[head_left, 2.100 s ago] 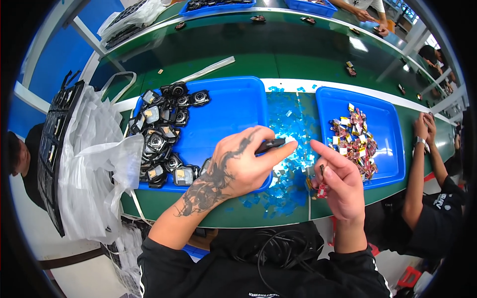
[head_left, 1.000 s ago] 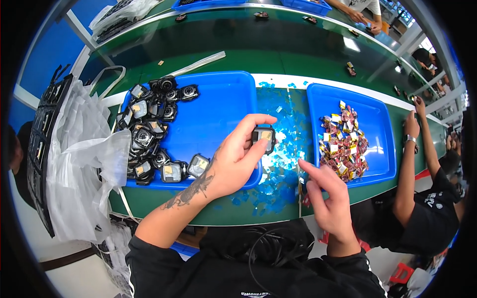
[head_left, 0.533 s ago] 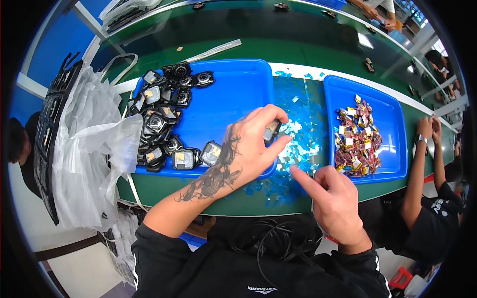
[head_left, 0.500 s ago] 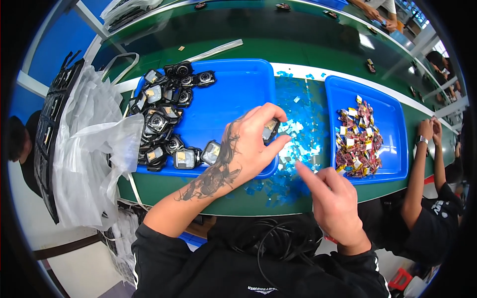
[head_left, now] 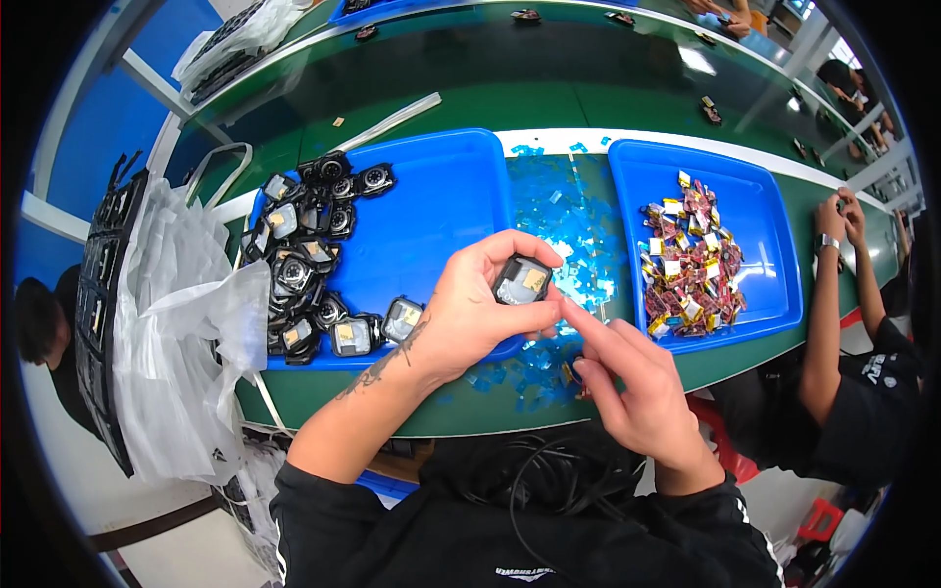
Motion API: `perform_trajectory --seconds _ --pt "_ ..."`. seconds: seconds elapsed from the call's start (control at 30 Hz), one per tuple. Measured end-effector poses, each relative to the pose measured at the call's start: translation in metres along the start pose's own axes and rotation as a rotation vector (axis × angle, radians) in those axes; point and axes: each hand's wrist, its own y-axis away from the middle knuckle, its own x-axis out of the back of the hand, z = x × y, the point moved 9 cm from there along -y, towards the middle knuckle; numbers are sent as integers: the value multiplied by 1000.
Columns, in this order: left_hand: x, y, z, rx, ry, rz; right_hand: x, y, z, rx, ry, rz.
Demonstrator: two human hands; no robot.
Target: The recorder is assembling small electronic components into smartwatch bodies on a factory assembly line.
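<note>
Over the gap between two blue trays, my left hand grips a black smartwatch case by its edges, fingers behind and thumb along the lower side. Its face shows a grey panel with a tan square. My right hand is close against it, index fingertip at the left thumb and the case's lower right edge. The right hand's other fingers are curled. A small reddish circuit board peeks out beneath them, mostly hidden. Several similar watch cases lie heaped in the left blue tray.
Blue film scraps litter the green bench between the trays. The right blue tray contains a pile of small circuit boards with batteries. White plastic sheeting hangs at the left. A co-worker's hands are at the far right.
My left hand has turned the watch case so its panelled face shows. My right hand has moved left and up to meet it. The view has shifted slightly.
</note>
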Motion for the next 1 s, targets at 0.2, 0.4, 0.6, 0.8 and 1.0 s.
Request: perform_trajectory --seconds 0.2,0.4,0.6,0.8,1.0 --pt "8 0 7 -63 -159 114 16 11 27 -153 -299 249" --pt "3 -3 -1 -86 330 -19 20 2 31 -121 -546 313" --pt "-17 4 -1 -197 104 -48 12 -17 32 -151 -553 345" --pt "-27 9 -3 -114 60 -178 22 -32 18 -126 -232 360" --pt "-23 11 -2 -156 -73 -142 22 -34 19 -165 -206 342"
